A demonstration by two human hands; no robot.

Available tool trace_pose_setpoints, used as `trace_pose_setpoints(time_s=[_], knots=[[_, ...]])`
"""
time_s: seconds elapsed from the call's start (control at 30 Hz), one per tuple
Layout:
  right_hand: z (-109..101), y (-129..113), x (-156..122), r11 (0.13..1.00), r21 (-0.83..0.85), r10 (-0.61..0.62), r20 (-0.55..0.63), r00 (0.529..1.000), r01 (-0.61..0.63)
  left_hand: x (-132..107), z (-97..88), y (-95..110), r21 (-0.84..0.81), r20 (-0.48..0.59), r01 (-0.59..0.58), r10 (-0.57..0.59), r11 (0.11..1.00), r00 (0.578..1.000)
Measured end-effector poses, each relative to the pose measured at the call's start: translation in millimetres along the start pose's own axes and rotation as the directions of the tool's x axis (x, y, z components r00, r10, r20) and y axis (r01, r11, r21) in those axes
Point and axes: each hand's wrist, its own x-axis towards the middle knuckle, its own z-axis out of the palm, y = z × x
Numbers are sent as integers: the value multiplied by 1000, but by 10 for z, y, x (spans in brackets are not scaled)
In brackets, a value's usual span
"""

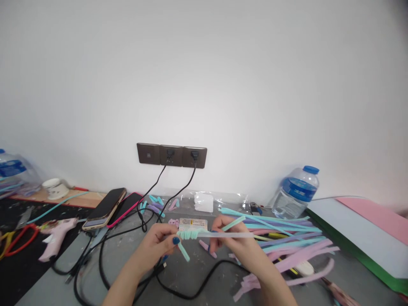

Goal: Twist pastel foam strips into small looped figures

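Observation:
Between my two hands a pale translucent stick [231, 234], like a glue stick, lies level above the grey table. A mint-green pipe cleaner [188, 234] is coiled round its left part in several turns. My left hand [163, 242] pinches the coiled end between thumb and fingers, and a short mint tail hangs below the thumb. My right hand [225, 236] has its fingers closed at the coil's right side, with the other mint end sticking up past them. The stick's bare end extends over the right hand toward the wrist.
Pipe cleaners [296, 238] in pastel colours spread at right, near a water bottle [296, 191] and coloured sheets [360, 233]. Left are a pink glue gun [59, 238], orange-handled scissors [22, 240] and a phone [106, 208]. Black cables [204, 293] loop across the table from wall sockets [172, 155].

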Motion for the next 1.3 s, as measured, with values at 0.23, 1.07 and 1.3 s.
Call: trace_pose_setpoints(time_s=[0.23, 1.07, 1.3], knots=[[163, 129, 170, 994, 103, -6, -117, 993, 18, 131, 130, -90, 25, -238, -56, 61, 998, 969], [85, 254, 188, 952, -150, -297, -225, 928, 268, 186, 319, -112, 113, -361, -21, 61, 993, 930], [154, 411, 270, 944, 284, -50, -385, 921, 170, 199, 403, -190, 104, -274, -56, 83, 993, 958]])
